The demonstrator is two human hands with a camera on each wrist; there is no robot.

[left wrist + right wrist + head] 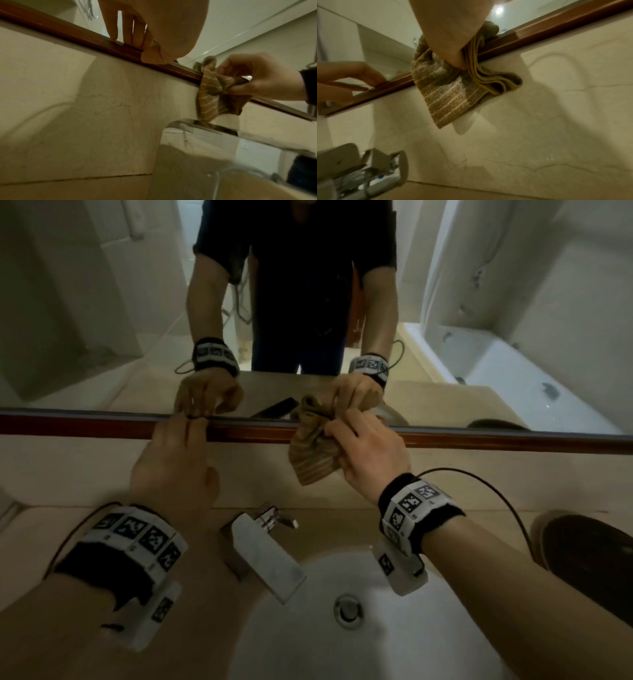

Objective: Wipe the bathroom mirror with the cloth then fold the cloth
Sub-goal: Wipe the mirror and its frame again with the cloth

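From the head camera, the right hand has its grip closed round a bunched brown striped cloth, pressing its top against the lower edge of the bathroom mirror where the glass meets the reddish wooden frame; the rest of the cloth hangs down over the beige tiled wall. The left hand holds nothing, its straight fingers resting on the frame well to the left of the cloth. Below lie a chrome faucet and a white sink set in the bench. The left wrist camera shows the left hand with fingertips on the wooden frame, and the right hand pinching the cloth above the faucet. The right wrist camera shows the right hand gripping the cloth, which drapes across the frame, while the left hand rests open on it.
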